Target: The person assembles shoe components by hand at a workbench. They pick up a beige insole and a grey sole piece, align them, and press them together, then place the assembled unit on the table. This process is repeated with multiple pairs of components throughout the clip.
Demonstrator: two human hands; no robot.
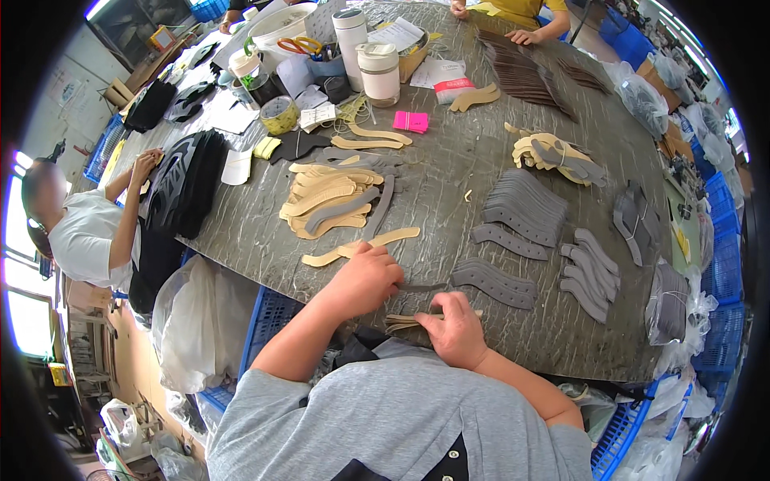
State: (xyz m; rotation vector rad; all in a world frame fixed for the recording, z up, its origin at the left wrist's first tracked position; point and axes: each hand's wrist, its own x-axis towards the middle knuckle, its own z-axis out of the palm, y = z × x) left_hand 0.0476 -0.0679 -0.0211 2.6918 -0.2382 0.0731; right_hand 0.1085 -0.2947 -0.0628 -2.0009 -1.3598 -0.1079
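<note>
My left hand [365, 280] is closed near the table's front edge, with a thin dark grey strip [425, 287] reaching out from it to the right. Just beyond its knuckles lies a curved beige piece [393, 236]. Lower down, my right hand [457, 329] pinches the end of a small stack of beige and grey strips [407, 322] close to my body. Fanned grey curved pieces [493, 282] lie right of my hands, with a larger grey row [525, 207] behind. A heap of beige pieces [325, 196] sits beyond my left hand.
Bundled beige and grey pieces [557, 156] lie at the right, as does a bagged grey stack [667, 305]. Tumblers [378, 76], tape [278, 115] and pink notes [411, 122] stand or lie farther back. A co-worker [88, 232] handles black pieces at left; another person's hand [525, 37] is across the table.
</note>
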